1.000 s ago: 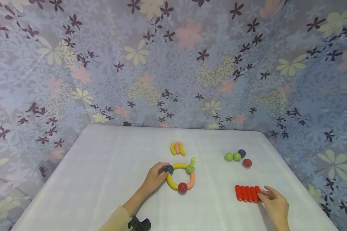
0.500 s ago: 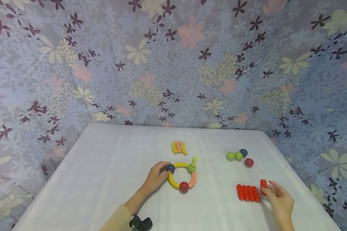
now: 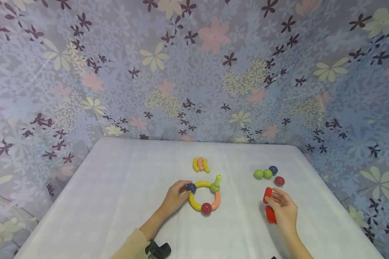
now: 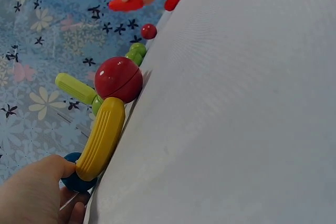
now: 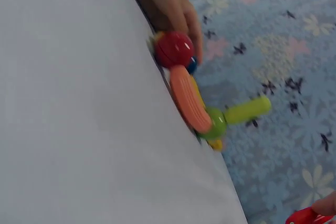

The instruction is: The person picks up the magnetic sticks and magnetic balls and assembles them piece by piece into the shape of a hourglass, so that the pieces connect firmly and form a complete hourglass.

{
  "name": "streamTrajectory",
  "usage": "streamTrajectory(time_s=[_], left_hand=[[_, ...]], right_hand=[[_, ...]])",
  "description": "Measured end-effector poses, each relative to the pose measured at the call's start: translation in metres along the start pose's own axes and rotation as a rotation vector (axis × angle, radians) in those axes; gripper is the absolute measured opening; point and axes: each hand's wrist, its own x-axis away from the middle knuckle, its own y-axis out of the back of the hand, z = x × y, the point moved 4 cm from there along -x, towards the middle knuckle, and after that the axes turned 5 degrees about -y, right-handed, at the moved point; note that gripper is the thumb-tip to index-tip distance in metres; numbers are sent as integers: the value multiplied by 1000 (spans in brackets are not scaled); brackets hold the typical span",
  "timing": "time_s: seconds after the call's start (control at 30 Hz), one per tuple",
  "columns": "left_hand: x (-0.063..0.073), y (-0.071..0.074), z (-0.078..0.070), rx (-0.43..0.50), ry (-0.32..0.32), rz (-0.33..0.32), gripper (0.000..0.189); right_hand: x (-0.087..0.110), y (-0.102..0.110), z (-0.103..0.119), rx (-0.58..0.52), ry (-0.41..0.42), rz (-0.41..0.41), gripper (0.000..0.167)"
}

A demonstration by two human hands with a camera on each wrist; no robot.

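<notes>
My left hand (image 3: 175, 196) pinches the blue ball (image 3: 191, 187) of a toy ring lying on the white cloth. Curved yellow rods (image 3: 194, 204), a salmon curved rod (image 3: 216, 200), a red ball (image 3: 206, 208) and a green ball (image 3: 215, 188) make up the rest of the ring. From the green ball a light green straight rod (image 3: 218, 180) sticks up. My right hand (image 3: 285, 208) holds a short red rod (image 3: 267, 195) between thumb and fingers, raised off the table in the left wrist view. Below it lie other red rods (image 3: 270, 214), partly hidden by that hand.
Behind the ring lie three curved pieces (image 3: 200, 164), two yellow and one salmon. At the right back are two green balls (image 3: 258, 174), a blue ball (image 3: 273, 169) and a red ball (image 3: 279, 181). A flowered curtain (image 3: 194, 72) hangs beyond the table (image 3: 133, 162).
My right hand has taken one red rod from the right end of the row, lifted it and carried it left, over the other rods. The left hand has stayed on the blue ball.
</notes>
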Motion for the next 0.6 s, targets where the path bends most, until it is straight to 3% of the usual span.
streamTrajectory(time_s=[0.3,0.6], left_hand=[[1,4,-2,1,-27,-6,34],[1,2,0,3,-24,-5,34]], right_hand=[[22,-63,13,-126,135,166,37],[57,-121,26,-192,253,399,41]])
